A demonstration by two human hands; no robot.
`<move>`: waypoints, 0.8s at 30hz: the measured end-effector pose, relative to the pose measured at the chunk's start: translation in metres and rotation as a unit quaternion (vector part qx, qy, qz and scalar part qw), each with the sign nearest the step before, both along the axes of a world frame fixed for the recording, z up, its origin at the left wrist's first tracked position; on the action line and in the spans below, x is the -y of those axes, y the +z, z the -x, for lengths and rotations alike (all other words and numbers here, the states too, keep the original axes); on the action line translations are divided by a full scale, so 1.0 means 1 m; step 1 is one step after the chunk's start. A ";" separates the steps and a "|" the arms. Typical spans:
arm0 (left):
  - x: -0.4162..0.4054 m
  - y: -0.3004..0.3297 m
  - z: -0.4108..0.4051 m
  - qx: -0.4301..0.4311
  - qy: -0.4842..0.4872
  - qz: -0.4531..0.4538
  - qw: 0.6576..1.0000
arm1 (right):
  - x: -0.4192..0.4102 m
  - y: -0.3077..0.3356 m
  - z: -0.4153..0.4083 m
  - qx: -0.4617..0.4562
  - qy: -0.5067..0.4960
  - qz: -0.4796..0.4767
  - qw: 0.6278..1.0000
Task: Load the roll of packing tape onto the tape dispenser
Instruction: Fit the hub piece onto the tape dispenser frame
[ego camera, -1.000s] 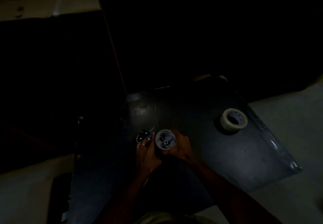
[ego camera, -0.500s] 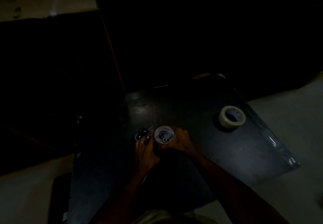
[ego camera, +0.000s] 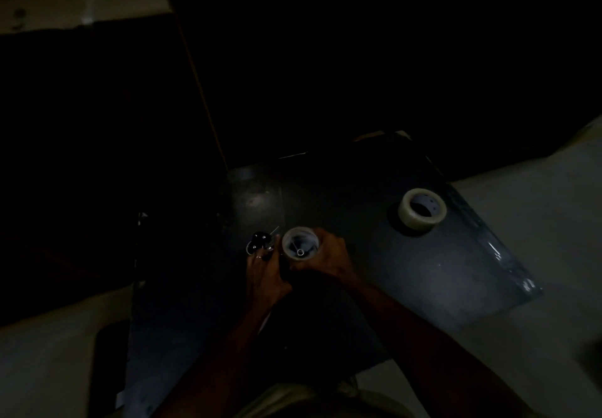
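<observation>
The scene is very dark. A tape dispenser (ego camera: 260, 241) lies on a dark mat (ego camera: 374, 274), its black front part showing beside a round pale hub or roll (ego camera: 299, 244) with a small pin at its centre. My left hand (ego camera: 264, 274) grips the dispenser body from below-left. My right hand (ego camera: 325, 254) wraps around the round part from the right. A second roll of clear packing tape (ego camera: 422, 209) lies flat on the mat to the far right, apart from both hands.
The dark mat lies on a pale floor (ego camera: 537, 222); its glossy right edge (ego camera: 498, 251) runs diagonally. A dark flat object (ego camera: 107, 352) sits at the mat's lower left. Large dark shapes fill the left and back.
Both hands and the dispenser have stayed together with only a slight shift up in view. The loose roll at the right has not moved.
</observation>
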State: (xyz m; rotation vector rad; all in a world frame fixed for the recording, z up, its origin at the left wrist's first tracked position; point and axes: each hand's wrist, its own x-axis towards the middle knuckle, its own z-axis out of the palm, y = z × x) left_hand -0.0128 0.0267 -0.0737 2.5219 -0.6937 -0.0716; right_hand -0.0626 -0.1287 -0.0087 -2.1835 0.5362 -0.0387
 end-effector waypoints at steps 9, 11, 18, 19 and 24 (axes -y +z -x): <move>0.000 0.005 0.000 -0.001 -0.009 0.019 1.000 | -0.001 -0.007 0.004 0.019 0.016 0.019 0.999; -0.001 0.004 -0.003 -0.015 -0.010 0.006 1.000 | -0.001 -0.008 0.008 0.032 0.013 0.001 0.999; -0.001 0.016 0.000 -0.012 -0.046 0.032 0.998 | 0.015 -0.013 0.017 0.060 -0.029 -0.062 0.996; -0.002 0.015 -0.001 -0.021 -0.048 0.047 0.998 | 0.018 -0.011 0.021 0.063 -0.041 -0.064 0.995; 0.015 0.028 0.012 -0.007 -0.036 0.093 0.995 | 0.045 -0.009 0.042 0.073 -0.081 -0.083 0.991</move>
